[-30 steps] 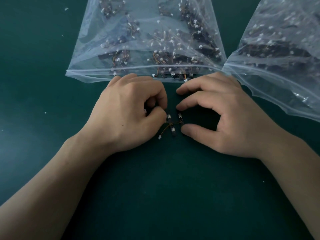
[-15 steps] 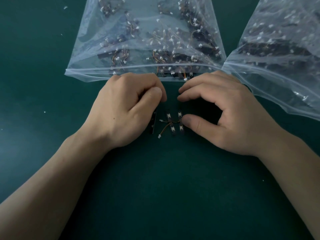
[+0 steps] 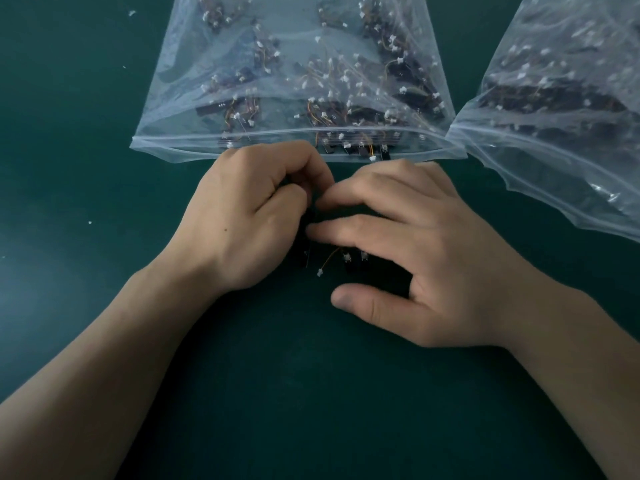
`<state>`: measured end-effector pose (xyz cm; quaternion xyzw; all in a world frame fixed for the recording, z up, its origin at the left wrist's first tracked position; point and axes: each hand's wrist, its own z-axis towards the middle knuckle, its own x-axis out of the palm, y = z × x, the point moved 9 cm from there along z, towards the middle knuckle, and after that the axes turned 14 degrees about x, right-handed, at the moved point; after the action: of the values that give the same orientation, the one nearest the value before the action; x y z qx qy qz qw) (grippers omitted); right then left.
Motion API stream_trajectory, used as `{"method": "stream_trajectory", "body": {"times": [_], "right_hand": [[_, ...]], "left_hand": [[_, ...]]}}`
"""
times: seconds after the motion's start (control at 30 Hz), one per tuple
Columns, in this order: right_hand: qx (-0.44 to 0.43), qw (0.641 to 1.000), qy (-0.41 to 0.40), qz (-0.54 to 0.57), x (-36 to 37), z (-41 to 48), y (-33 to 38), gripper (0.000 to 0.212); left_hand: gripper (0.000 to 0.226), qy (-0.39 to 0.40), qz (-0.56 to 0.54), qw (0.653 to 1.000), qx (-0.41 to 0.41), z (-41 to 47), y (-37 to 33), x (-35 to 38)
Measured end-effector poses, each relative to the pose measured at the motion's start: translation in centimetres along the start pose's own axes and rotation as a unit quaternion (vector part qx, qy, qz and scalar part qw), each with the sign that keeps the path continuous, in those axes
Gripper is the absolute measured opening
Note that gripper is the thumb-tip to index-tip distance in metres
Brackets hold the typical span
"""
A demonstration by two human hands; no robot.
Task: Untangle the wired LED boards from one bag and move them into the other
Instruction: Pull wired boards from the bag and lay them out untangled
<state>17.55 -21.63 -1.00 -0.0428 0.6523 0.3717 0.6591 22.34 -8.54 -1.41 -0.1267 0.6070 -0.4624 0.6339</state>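
Two clear zip bags hold tangled black LED boards with orange wires and white connectors: one bag (image 3: 277,46) straight ahead, the other bag (image 3: 571,133) at the right edge. My left hand (image 3: 242,220) is curled just below the middle bag's mouth and grips a long black LED board (image 3: 305,252) that sticks out below its thumb. My right hand (image 3: 426,258) reaches left with fairly straight fingers, its fingertips at that board. Under those fingers lie small loose boards (image 3: 348,265) with an orange wire and white connector (image 3: 320,271). The thumb is spread apart below them.
The dark green table (image 3: 311,393) carries both bags. Several boards poke out of the middle bag's open mouth (image 3: 363,152) just above my hands. Small white flecks (image 3: 90,222) lie on the left of the table.
My right hand has slid left over the loose boards, its fingers reaching the strip and its thumb dropping away below. My left hand keeps hold of the long board and has shifted slightly.
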Motion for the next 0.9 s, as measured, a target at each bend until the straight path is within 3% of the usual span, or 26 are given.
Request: {"method": "stream_trajectory", "body": {"times": [0.3, 0.6, 0.9], "right_hand": [[0.000, 0.999, 0.020, -0.026, 0.6, 0.0, -0.3, 0.044], [-0.002, 0.999, 0.021, -0.040, 0.9, 0.1, -0.1, 0.044], [-0.002, 0.998, 0.033, -0.045, 1.1, 0.1, -0.1, 0.045]], "left_hand": [[0.035, 0.118, 0.065, 0.986, 0.093, 0.1, -1.4, 1.1], [0.041, 0.165, 0.069, 0.976, 0.128, -0.3, -0.9, 1.3], [0.041, 0.157, 0.065, 0.977, 0.132, -0.3, -0.6, 1.3]]}}
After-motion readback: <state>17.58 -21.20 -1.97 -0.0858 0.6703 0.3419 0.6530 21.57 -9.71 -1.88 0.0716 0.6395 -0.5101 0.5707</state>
